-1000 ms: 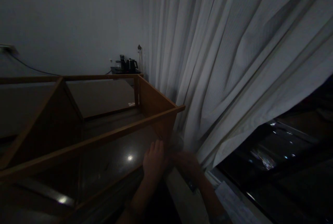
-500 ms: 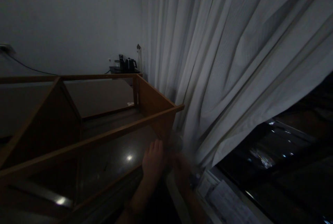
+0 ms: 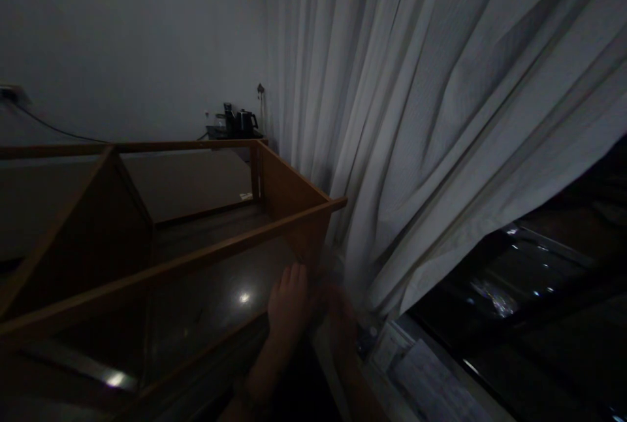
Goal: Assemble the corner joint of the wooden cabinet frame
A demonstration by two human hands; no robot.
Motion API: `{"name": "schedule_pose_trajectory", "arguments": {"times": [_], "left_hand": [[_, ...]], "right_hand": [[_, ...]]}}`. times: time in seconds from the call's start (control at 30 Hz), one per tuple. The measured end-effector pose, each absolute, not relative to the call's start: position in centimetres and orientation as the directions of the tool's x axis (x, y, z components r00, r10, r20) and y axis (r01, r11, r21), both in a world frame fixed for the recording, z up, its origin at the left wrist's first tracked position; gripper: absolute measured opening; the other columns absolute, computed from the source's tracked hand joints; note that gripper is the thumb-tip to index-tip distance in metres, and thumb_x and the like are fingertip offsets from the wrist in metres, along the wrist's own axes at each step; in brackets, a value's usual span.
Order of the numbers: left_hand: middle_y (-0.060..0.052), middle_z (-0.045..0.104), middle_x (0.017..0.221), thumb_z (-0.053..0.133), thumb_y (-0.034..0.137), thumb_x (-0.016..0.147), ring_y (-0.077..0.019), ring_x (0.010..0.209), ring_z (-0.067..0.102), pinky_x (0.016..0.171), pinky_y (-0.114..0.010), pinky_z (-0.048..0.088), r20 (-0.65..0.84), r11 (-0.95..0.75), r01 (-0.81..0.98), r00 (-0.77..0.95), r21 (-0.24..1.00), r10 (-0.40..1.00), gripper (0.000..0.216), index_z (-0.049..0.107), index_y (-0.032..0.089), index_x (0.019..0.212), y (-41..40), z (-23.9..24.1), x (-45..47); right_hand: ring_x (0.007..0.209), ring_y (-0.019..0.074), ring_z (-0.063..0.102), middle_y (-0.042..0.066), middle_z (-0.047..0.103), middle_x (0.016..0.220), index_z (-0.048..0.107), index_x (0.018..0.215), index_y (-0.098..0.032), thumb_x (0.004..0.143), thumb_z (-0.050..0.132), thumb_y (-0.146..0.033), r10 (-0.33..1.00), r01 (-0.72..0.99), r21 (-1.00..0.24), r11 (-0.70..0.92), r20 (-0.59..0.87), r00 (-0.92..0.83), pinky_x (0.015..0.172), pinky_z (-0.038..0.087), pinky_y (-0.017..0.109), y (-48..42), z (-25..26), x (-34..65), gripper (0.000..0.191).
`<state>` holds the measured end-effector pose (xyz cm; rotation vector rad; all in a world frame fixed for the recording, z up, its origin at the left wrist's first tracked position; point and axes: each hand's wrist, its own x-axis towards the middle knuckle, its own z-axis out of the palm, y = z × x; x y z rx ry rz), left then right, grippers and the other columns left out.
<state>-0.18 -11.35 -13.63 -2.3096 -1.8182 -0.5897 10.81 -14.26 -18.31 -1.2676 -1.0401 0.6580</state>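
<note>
Room: dim all over, the near part sunk in deep shadow.
Wall (image 3: pixel 147 36): pale and plain across the back, with a dark cord (image 3: pixel 59 128) sloping down from a socket (image 3: pixel 12 92) at the left.
Worktop (image 3: pixel 213 130): small and dark, in the far corner, carrying a black kettle (image 3: pixel 244 121) and a glass jug (image 3: pixel 220 123).
Curtain (image 3: pixel 382 95): light cloth in long folds, filling most of the right side down to a slanting hem.
Dark glass (image 3: pixel 529 343): below that hem, dotted with small bright glints.
Wooden frame (image 3: pixel 220 247): brown and open, running from the left edge to just beside the curtain; a divider (image 3: pixel 93 232) splits it, and an end panel (image 3: pixel 289 190) closes its right end.
Shiny grey surface (image 3: pixel 210 304): seen through the frame, with one white glare — probably the floor, though the gloom blurs it.
Left hand (image 3: pixel 288 298): at the frame's near right corner, fingers bent side by side against the lower end panel — whether its grip is clamped, I cannot tell.
Right hand (image 3: pixel 340 314): just beside the left, low near the curtain, shadowed; its grip cannot be made out.
</note>
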Motion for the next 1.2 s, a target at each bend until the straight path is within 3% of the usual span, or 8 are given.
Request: {"name": "schedule_pose_trajectory", "arguments": {"times": [0.1, 0.3, 0.53, 0.73, 0.9, 1.2], "left_hand": [[-0.013, 0.058, 0.116, 0.053, 0.041, 0.085, -0.0264, 0.106, 0.052, 0.083, -0.037, 0.045, 0.395, -0.260, 0.958, 0.193, 0.124, 0.898, 0.041, 0.055, 0.013, 0.115, -11.3, -13.8, -0.2], [-0.012, 0.058, 0.115, 0.057, 0.036, 0.083, -0.0258, 0.104, 0.052, 0.082, -0.037, 0.046, 0.378, -0.258, 0.956, 0.190, 0.139, 0.906, 0.039, 0.054, 0.014, 0.115, -11.4, -13.8, -0.2], [-0.011, 0.060, 0.113, 0.053, 0.036, 0.086, -0.0243, 0.101, 0.053, 0.081, -0.036, 0.046, 0.436, -0.287, 0.945, 0.196, 0.154, 0.878, 0.037, 0.055, 0.015, 0.115, -11.7, -14.4, -0.7], [-0.005, 0.060, 0.108, 0.050, 0.031, 0.088, -0.0209, 0.097, 0.054, 0.077, -0.033, 0.044, 0.485, -0.373, 0.924, 0.291, 0.079, 0.824, 0.023, 0.058, 0.027, 0.109, -11.8, -14.8, -1.2], [-0.002, 0.059, 0.100, 0.054, 0.034, 0.085, -0.0206, 0.092, 0.053, 0.073, -0.032, 0.043, 0.438, -0.442, 0.896, 0.378, 0.050, 0.816, 0.025, 0.058, 0.034, 0.110, -12.1, -14.5, -1.4], [-0.001, 0.058, 0.109, 0.057, 0.029, 0.084, -0.0203, 0.098, 0.051, 0.078, -0.032, 0.043, 0.411, -0.463, 0.882, 0.394, 0.082, 0.822, 0.038, 0.054, 0.040, 0.120, -11.9, -14.8, -1.4]], "right_hand": [[0.076, 0.0184, 0.067, 0.007, 0.069, 0.091, 0.045, 0.123, -0.017, 0.090, 0.050, -0.044, 0.865, 0.069, -0.969, 0.237, 0.243, 0.439, 0.068, 0.053, 0.029, -14.2, -18.1, 10.8, 0.043], [0.064, 0.0163, 0.064, 0.003, 0.067, 0.072, 0.056, 0.086, -0.019, 0.089, 0.050, -0.047, 0.874, 0.112, -0.966, 0.231, 0.257, 0.413, 0.060, 0.050, 0.027, -14.4, -18.2, 10.9, 0.029], [0.059, 0.0151, 0.060, 0.000, 0.064, 0.065, 0.057, 0.082, -0.019, 0.085, 0.054, -0.051, 0.857, 0.129, -0.966, 0.226, 0.260, 0.446, 0.055, 0.047, 0.025, -14.4, -18.0, 11.2, 0.032], [0.063, 0.0153, 0.061, 0.000, 0.063, 0.068, 0.055, 0.079, -0.019, 0.084, 0.056, -0.049, 0.877, 0.095, -0.975, 0.199, 0.221, 0.428, 0.058, 0.048, 0.025, -14.3, -18.2, 11.4, 0.030], [0.065, 0.0158, 0.061, 0.001, 0.063, 0.072, 0.058, 0.080, -0.018, 0.082, 0.059, -0.048, 0.863, 0.119, -0.973, 0.200, 0.232, 0.448, 0.060, 0.049, 0.026, -14.3, -18.2, 11.4, 0.030], [0.066, 0.0155, 0.061, 0.002, 0.064, 0.073, 0.059, 0.081, -0.017, 0.082, 0.059, -0.047, 0.873, 0.134, -0.967, 0.214, 0.251, 0.417, 0.059, 0.049, 0.025, -14.4, -17.9, 11.5, 0.030]]}}
